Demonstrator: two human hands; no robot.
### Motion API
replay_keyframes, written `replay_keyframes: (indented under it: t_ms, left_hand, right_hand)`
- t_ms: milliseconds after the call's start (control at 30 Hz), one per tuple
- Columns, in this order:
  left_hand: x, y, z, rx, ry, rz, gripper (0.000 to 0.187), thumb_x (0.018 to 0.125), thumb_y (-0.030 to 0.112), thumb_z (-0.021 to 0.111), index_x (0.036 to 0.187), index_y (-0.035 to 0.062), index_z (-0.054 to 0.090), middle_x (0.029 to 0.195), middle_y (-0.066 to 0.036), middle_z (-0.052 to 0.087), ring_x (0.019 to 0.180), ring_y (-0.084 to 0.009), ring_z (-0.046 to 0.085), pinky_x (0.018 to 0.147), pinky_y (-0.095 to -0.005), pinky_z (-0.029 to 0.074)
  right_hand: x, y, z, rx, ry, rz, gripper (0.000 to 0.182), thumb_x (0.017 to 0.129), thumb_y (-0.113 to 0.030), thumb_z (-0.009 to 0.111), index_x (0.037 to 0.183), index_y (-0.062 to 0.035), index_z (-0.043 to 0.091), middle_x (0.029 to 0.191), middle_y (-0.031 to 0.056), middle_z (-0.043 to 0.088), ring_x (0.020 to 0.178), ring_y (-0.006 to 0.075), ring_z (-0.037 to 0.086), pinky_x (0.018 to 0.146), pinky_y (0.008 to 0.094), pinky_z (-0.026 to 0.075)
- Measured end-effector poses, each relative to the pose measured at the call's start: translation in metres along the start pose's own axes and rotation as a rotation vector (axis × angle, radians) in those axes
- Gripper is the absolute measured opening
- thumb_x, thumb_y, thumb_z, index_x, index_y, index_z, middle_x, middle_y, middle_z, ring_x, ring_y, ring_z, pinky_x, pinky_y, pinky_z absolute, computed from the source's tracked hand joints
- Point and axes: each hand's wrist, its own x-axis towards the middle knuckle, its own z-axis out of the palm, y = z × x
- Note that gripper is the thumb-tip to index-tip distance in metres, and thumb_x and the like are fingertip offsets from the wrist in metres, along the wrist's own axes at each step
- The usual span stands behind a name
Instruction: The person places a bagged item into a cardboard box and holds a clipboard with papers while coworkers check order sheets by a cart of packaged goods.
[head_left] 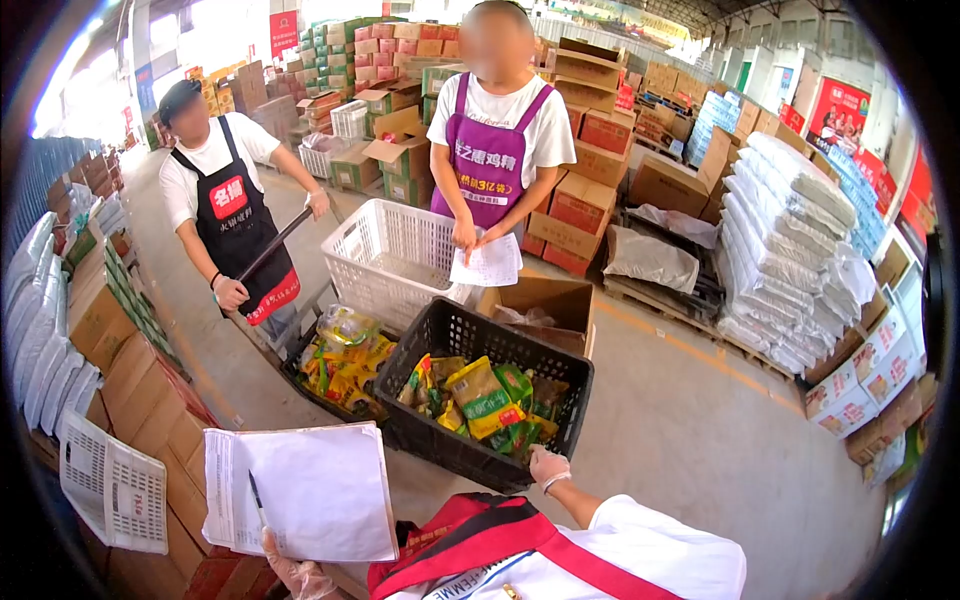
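Observation:
At the lower left my left hand [296,572], in a clear glove, holds a clipboard [340,490] with white sheets, and a pen [258,495] lies across the paper by its fingers. My right hand [547,466], also gloved, has its fingers at the near rim of a black crate [480,455]. Yellow and green packets [487,400] fill part of that crate. Beside it on the left sits another dark crate holding yellow packets [350,365]. Behind them stands a white basket [385,255].
A person in a purple apron [490,165] holds a paper [487,262]. Another in a black apron [235,190] grips a cart handle [275,243]. An open carton [545,305] is behind the crate. Stacked white sacks [790,240] stand right, cartons [150,400] left.

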Motion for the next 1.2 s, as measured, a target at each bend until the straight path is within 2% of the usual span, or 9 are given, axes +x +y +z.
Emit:
replay_keyframes:
  t_ms: [100, 167, 300, 367, 600, 833, 900, 1100, 1200]
  left_hand:
    - [0.013, -0.003, -0.015, 0.088, -0.053, 0.071, 0.057, 0.077, 0.044, 0.064, 0.121, 0.0111, 0.051, 0.122, -0.011, 0.051, 0.111, -0.0252, 0.046, 0.094, -0.0405, 0.043]
    - [0.018, -0.001, -0.014, -0.009, -0.026, -0.071, 0.056, 0.078, 0.045, 0.064, 0.119, 0.0084, 0.053, 0.118, -0.01, 0.055, 0.107, -0.0254, 0.053, 0.092, -0.0423, 0.045]
    - [0.008, 0.0, -0.003, 0.028, 0.012, -0.033, 0.056, 0.077, 0.046, 0.064, 0.118, 0.0084, 0.053, 0.119, -0.01, 0.055, 0.107, -0.0255, 0.053, 0.091, -0.0425, 0.046]
    - [0.01, 0.0, -0.006, 0.021, -0.068, -0.116, 0.065, 0.073, 0.046, 0.067, 0.123, 0.0083, 0.049, 0.121, -0.01, 0.052, 0.109, -0.0253, 0.049, 0.093, -0.0399, 0.042]
    - [0.031, -0.007, -0.029, 0.012, -0.078, -0.037, 0.063, 0.075, 0.045, 0.065, 0.123, 0.0082, 0.049, 0.121, -0.01, 0.052, 0.108, -0.0248, 0.049, 0.092, -0.0392, 0.042]
    - [0.033, -0.005, -0.029, 0.019, -0.038, -0.072, 0.062, 0.075, 0.044, 0.066, 0.123, 0.0076, 0.05, 0.121, -0.01, 0.052, 0.109, -0.0243, 0.049, 0.093, -0.0387, 0.043]
    - [0.032, -0.005, -0.027, 0.003, -0.032, -0.08, 0.062, 0.075, 0.043, 0.067, 0.122, 0.0073, 0.05, 0.122, -0.01, 0.052, 0.108, -0.0242, 0.049, 0.092, -0.0387, 0.043]
    - [0.04, -0.007, -0.035, -0.034, -0.042, -0.081, 0.063, 0.074, 0.042, 0.068, 0.122, 0.0067, 0.05, 0.121, -0.01, 0.053, 0.108, -0.0243, 0.049, 0.093, -0.0384, 0.042]
    - [0.042, -0.005, -0.035, -0.02, -0.06, -0.128, 0.061, 0.074, 0.041, 0.068, 0.122, 0.0068, 0.051, 0.121, -0.01, 0.053, 0.108, -0.0242, 0.05, 0.092, -0.0381, 0.043]
  right_hand:
    - [0.001, 0.003, 0.005, -0.006, 0.017, -0.011, 0.032, 0.088, -0.028, 0.04, 0.113, -0.0153, 0.056, 0.08, 0.0173, 0.066, 0.076, 0.0332, 0.064, 0.071, 0.046, 0.049]
    - [0.002, 0.005, 0.007, -0.004, 0.017, -0.008, 0.032, 0.088, -0.029, 0.04, 0.113, -0.0153, 0.056, 0.079, 0.0171, 0.066, 0.075, 0.0332, 0.064, 0.07, 0.046, 0.049]
    - [0.002, 0.005, 0.009, -0.021, 0.033, -0.024, 0.032, 0.088, -0.029, 0.04, 0.112, -0.0153, 0.056, 0.078, 0.0169, 0.066, 0.073, 0.0334, 0.064, 0.069, 0.0461, 0.049]
    - [0.001, 0.002, 0.005, -0.015, 0.025, -0.015, 0.031, 0.088, -0.029, 0.04, 0.112, -0.0154, 0.056, 0.078, 0.017, 0.066, 0.073, 0.0335, 0.064, 0.069, 0.0459, 0.049]
    - [-0.001, -0.004, -0.007, -0.034, -0.044, 0.013, 0.034, 0.089, -0.029, 0.038, 0.116, -0.014, 0.055, 0.086, 0.0167, 0.067, 0.079, 0.0326, 0.065, 0.073, 0.0447, 0.05]
    - [0.0, -0.003, -0.004, -0.032, -0.075, 0.043, 0.035, 0.089, -0.029, 0.038, 0.117, -0.0147, 0.054, 0.088, 0.0174, 0.066, 0.081, 0.0328, 0.065, 0.075, 0.0445, 0.049]
    - [0.001, 0.003, 0.005, 0.002, 0.005, 0.016, 0.032, 0.089, -0.03, 0.038, 0.112, -0.016, 0.056, 0.079, 0.0169, 0.066, 0.075, 0.0338, 0.064, 0.071, 0.0457, 0.048]
    - [-0.001, -0.005, -0.007, -0.026, -0.066, 0.04, 0.036, 0.09, -0.029, 0.037, 0.117, -0.0141, 0.054, 0.087, 0.0175, 0.066, 0.081, 0.0324, 0.065, 0.075, 0.0443, 0.048]
    - [-0.002, -0.005, -0.008, -0.033, -0.049, 0.025, 0.035, 0.09, -0.029, 0.038, 0.116, -0.0136, 0.055, 0.085, 0.0169, 0.067, 0.079, 0.0318, 0.065, 0.074, 0.0442, 0.049]
